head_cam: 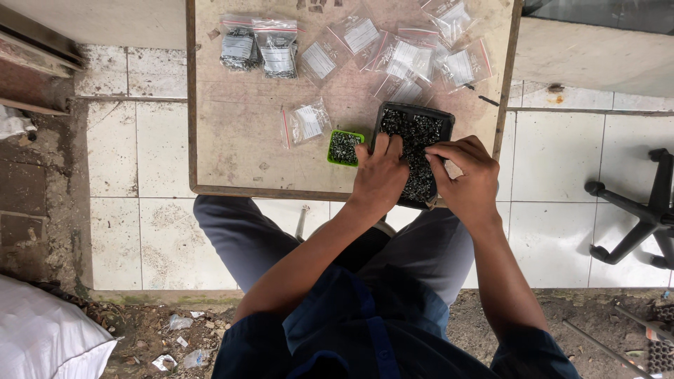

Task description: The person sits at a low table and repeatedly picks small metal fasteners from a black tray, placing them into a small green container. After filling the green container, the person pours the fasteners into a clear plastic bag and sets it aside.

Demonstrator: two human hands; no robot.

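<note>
A black rectangular tray (383,116) full of small dark metal screws lies at the near right of a low wooden table (239,140). My left hand (379,175) rests flat on the tray's left side, fingers spread over the screws. My right hand (467,172) hovers at the tray's right edge with thumb and forefinger pinched together over the screws; what they hold is too small to tell. A small green square cup (345,147) of screws stands just left of the tray, beside my left hand.
Several small clear zip bags (400,60) with white labels and screws lie across the table's far side; one bag (307,123) lies near the green cup. A black chair base (635,217) stands at right on the white tiles. A white sack (42,337) lies at lower left.
</note>
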